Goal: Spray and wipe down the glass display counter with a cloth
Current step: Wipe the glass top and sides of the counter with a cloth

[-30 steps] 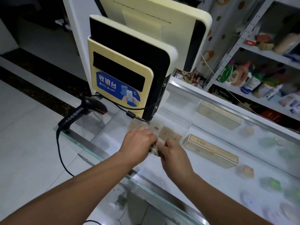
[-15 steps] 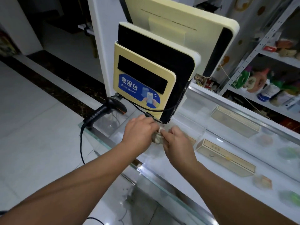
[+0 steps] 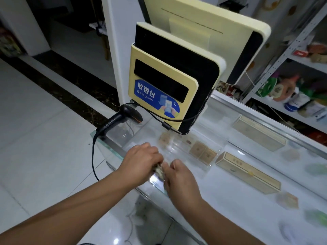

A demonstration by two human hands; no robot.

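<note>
Cloth: I saw a small bunched cloth (image 3: 159, 170), pale and mottled, pinched between my two hands just above the near edge of the desk, mostly hidden by my fingers.
Left hand: my left hand (image 3: 141, 160) was curled closed over the cloth's left end, knuckles up.
Right hand: my right hand (image 3: 178, 179) was closed on the cloth's other end, thumb and fingers pinching it, touching the left hand's fingertips.
Desk: the glass desk (image 3: 230, 197) ran from the near left corner away to the right; both hands were over its front edge.
Under the glass: I made out long tan boxes (image 3: 247, 174) and small tan packs (image 3: 201, 151) just beyond my hands; the coloured items farther right were too blurred to tell.
Scanner: a black barcode scanner (image 3: 120, 119) lay at the desk's left corner, its cable hanging down the side.
Terminal: a yellow checkout terminal (image 3: 162, 91) with a blue label stood behind my hands, a larger cream screen (image 3: 212, 32) behind it.
Shelf: a metal shelf (image 3: 290, 46) with bottles stood at the far right.
</note>
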